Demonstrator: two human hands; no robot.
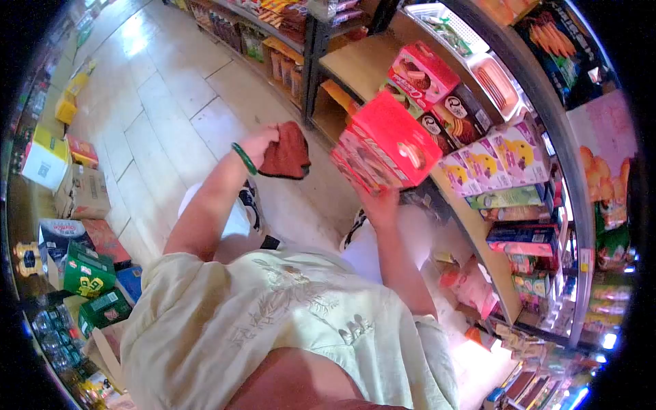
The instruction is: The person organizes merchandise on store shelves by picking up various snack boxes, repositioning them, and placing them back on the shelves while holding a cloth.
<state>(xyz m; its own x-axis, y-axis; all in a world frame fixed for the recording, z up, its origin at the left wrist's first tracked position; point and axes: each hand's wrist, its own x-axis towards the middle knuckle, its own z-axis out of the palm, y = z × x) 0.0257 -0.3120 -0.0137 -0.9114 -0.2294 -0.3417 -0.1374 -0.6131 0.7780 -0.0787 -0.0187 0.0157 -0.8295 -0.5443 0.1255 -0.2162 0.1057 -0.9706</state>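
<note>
My left hand [260, 145], with a green bangle at the wrist, is closed on a dark reddish-brown cloth [285, 154] over the floor, to the left of the shelf. A red snack box [400, 140] with cake-like pictures is in my right hand [380, 203], which grips it from below; some of the fingers are hidden behind it. The box is tilted and held in front of the shelf. Just beyond it are a pink-red snack box [424, 75] and dark brown snack boxes [461, 116]. Purple-and-white boxes [502, 157] with yellow figures stand to the right.
A shelf board [365, 65] runs along the right. White trays [493, 83] sit behind the boxes. Green cartons [89, 270], a brown cardboard box [83, 191] and other packages line the left side. A tiled floor [164, 102] lies between the shelves.
</note>
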